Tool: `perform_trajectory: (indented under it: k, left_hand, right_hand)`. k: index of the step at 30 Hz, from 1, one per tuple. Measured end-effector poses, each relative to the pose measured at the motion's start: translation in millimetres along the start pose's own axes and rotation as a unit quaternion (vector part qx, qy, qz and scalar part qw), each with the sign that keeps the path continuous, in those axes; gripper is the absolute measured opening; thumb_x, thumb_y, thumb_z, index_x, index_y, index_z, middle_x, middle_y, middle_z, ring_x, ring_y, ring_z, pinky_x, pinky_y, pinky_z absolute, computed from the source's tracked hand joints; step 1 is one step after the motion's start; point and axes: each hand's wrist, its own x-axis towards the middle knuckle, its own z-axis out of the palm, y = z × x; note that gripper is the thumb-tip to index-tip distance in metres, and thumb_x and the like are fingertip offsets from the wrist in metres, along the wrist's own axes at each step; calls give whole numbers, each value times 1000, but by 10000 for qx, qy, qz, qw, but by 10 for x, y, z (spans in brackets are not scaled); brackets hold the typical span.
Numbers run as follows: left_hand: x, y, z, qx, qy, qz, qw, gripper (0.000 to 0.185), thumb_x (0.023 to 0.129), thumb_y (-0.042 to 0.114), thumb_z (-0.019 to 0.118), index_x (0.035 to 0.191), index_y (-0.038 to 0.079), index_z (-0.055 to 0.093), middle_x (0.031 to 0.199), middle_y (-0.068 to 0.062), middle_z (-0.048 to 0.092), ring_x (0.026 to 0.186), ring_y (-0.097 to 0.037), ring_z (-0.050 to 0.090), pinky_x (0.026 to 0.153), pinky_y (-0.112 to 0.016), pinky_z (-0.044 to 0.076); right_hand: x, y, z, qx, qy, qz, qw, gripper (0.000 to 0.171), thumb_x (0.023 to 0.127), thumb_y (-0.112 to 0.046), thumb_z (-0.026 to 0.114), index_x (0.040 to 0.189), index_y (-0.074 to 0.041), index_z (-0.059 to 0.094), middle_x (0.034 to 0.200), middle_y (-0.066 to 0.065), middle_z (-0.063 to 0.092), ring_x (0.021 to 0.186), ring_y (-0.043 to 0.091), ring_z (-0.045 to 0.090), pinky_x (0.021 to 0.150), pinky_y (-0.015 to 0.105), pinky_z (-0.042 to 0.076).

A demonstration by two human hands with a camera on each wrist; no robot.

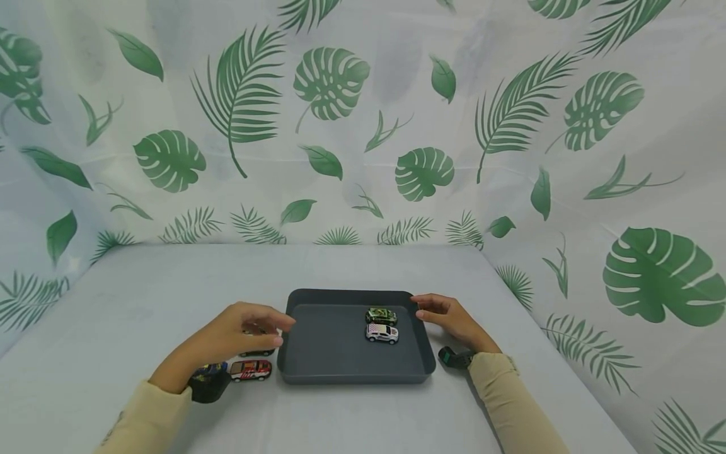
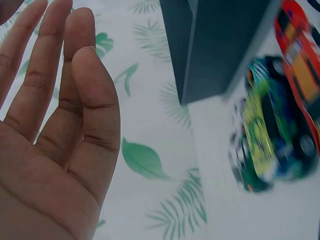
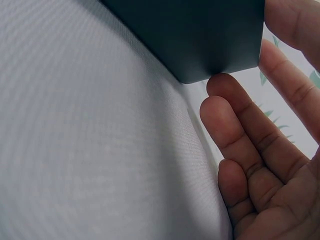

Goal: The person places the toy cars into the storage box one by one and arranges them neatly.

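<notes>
A dark grey rectangular tray [image 1: 329, 378] lies on the table. Inside it, toward the right, a green toy car [image 1: 381, 316] sits close behind a white toy car [image 1: 382, 333]. My left hand [image 1: 244, 331] hovers beside the tray's left wall, fingers extended and nothing in the palm. Beneath that hand are more toy cars: a red-and-white one [image 1: 251, 370], a blue one [image 1: 215, 369] partly hidden by the wrist device, and another mostly covered. At the right rim is my right hand [image 1: 456, 321]; its fairly straight fingers meet the tray's wall [image 3: 215, 40] near the far corner.
A white cloth [image 1: 351, 416] covers the table. Leaf-printed fabric [image 1: 351, 208] rises behind and at both sides. Each wrist wears a dark device, the right one [image 1: 450, 357] close to the tray's right side.
</notes>
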Motion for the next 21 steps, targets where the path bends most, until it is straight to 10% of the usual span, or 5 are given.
perform_trajectory:
  k: [21]
  left_hand:
    - [-383,-212,-337,487,391,-394,9973,36,103,12,75,135,-4,71,132,-24,72,106,-12,70,89,-29,59]
  right_hand:
    - [10,36,2,-162,55,32,9998,46,106,-17,72,146,5,63,146,24,64,130,31,65,112,44,49]
